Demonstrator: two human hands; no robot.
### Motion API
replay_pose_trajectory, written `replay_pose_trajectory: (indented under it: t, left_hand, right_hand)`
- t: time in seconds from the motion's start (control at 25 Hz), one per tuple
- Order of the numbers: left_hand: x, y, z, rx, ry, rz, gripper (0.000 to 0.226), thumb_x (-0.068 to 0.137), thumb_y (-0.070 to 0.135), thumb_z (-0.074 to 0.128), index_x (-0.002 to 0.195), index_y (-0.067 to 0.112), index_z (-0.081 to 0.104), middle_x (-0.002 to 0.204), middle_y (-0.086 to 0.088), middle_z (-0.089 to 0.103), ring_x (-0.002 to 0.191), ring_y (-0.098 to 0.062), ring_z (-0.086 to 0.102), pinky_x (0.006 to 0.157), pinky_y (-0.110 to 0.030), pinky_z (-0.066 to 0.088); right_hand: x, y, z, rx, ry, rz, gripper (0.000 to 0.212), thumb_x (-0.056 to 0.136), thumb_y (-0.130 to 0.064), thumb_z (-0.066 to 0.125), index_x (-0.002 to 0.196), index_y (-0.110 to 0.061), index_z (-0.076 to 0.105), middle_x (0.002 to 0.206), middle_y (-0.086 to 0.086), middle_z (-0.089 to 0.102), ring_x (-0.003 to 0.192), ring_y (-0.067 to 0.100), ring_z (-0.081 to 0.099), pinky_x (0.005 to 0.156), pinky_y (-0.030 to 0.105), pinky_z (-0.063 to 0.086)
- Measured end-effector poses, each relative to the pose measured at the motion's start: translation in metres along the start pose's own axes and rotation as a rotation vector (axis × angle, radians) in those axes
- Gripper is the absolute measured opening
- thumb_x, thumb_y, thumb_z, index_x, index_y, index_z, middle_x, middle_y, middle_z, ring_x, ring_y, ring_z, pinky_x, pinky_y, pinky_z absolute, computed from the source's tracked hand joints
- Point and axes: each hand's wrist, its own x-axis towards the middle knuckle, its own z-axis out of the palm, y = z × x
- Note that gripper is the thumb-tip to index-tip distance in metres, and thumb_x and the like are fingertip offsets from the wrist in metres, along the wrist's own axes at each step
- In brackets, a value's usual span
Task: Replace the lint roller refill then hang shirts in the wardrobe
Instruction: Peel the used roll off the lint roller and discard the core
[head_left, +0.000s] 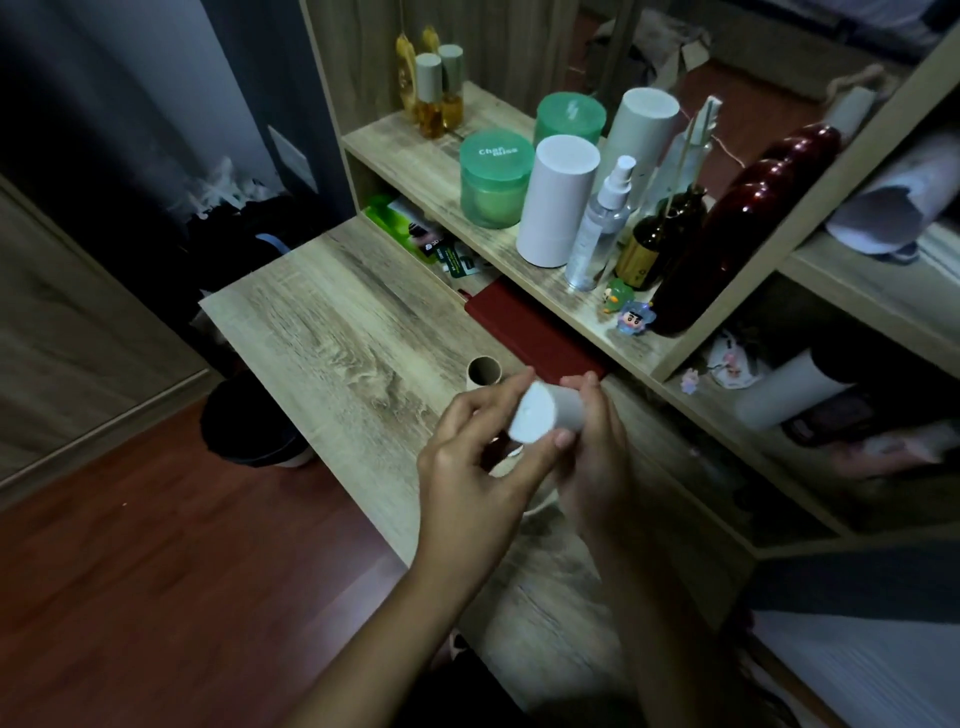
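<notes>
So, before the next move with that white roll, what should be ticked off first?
1. White refill roll firmly held: ok. The left grip pinches its near end and the right grip wraps its body.
2. Old cardboard core off and set aside: ok. It stands upright on the desk, behind the grips.
3. Roller handle ready: cannot tell. Only a pale curved edge shows beneath the grips.
4. Roll's wrapper or starting edge found: cannot tell, too blurred.
5. Spray bottle and its neighbours out of the way: ok, up on the shelf.
</notes>
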Motion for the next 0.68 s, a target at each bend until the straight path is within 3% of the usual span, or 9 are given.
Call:
replay_pose_trajectory:
  t: [0.08, 0.16, 0.28, 0.36, 0.52, 0.68]
  left_hand:
    - [0.003, 0.006, -0.003, -0.097, -0.095, -0.051, 0.048, 0.071, 0.021, 0.076, 0.116, 0.025, 0.063, 0.102, 0.006, 0.058, 0.095, 0.003, 0.059, 0.075, -0.009, 0.050]
    - [0.006, 0.008, -0.009, -0.098, -0.094, -0.085, 0.053, 0.067, 0.032, 0.081, 0.117, 0.032, 0.063, 0.100, 0.008, 0.061, 0.090, -0.002, 0.061, 0.075, -0.016, 0.053]
    - [0.008, 0.013, -0.015, -0.039, -0.054, -0.059, 0.043, 0.062, 0.043, 0.078, 0.103, 0.037, 0.065, 0.100, 0.010, 0.066, 0.083, -0.009, 0.063, 0.070, -0.021, 0.055]
    - [0.008, 0.018, -0.019, -0.015, -0.047, -0.017, 0.036, 0.063, 0.042, 0.076, 0.098, 0.035, 0.067, 0.097, 0.010, 0.067, 0.081, -0.009, 0.064, 0.067, -0.018, 0.054]
    - [0.006, 0.022, -0.024, 0.112, 0.008, 0.118, 0.035, 0.069, 0.038, 0.074, 0.101, 0.027, 0.067, 0.093, 0.013, 0.066, 0.082, -0.006, 0.065, 0.068, -0.017, 0.055]
    - [0.002, 0.023, -0.023, 0.183, 0.063, 0.251, 0.035, 0.073, 0.030, 0.073, 0.106, 0.021, 0.064, 0.095, 0.010, 0.064, 0.082, -0.003, 0.063, 0.071, -0.011, 0.052]
  right_hand:
    - [0.003, -0.005, -0.003, 0.005, -0.030, 0.047, 0.021, 0.096, -0.030, 0.043, 0.090, -0.021, 0.061, 0.090, 0.001, 0.062, 0.077, 0.012, 0.061, 0.075, 0.032, 0.049]
    - [0.006, -0.008, 0.000, -0.004, -0.045, 0.070, 0.022, 0.093, -0.035, 0.048, 0.090, -0.019, 0.062, 0.092, 0.004, 0.064, 0.079, 0.015, 0.064, 0.076, 0.034, 0.051]
    - [0.006, -0.005, 0.006, -0.031, -0.052, 0.044, 0.048, 0.079, -0.053, 0.058, 0.105, -0.013, 0.060, 0.112, 0.025, 0.058, 0.102, 0.040, 0.060, 0.079, 0.042, 0.051]
    - [0.006, -0.007, 0.009, -0.028, -0.073, 0.051, 0.038, 0.082, -0.048, 0.054, 0.099, -0.015, 0.062, 0.104, 0.020, 0.059, 0.096, 0.035, 0.060, 0.074, 0.038, 0.051]
    - [0.005, -0.012, 0.009, 0.011, -0.133, 0.077, 0.019, 0.095, -0.029, 0.045, 0.088, -0.019, 0.060, 0.087, 0.002, 0.062, 0.070, 0.010, 0.064, 0.061, 0.023, 0.055]
    - [0.003, -0.017, 0.013, -0.088, -0.035, 0.016, 0.027, 0.084, -0.046, 0.051, 0.096, -0.024, 0.061, 0.108, 0.014, 0.057, 0.095, 0.025, 0.061, 0.064, 0.030, 0.052]
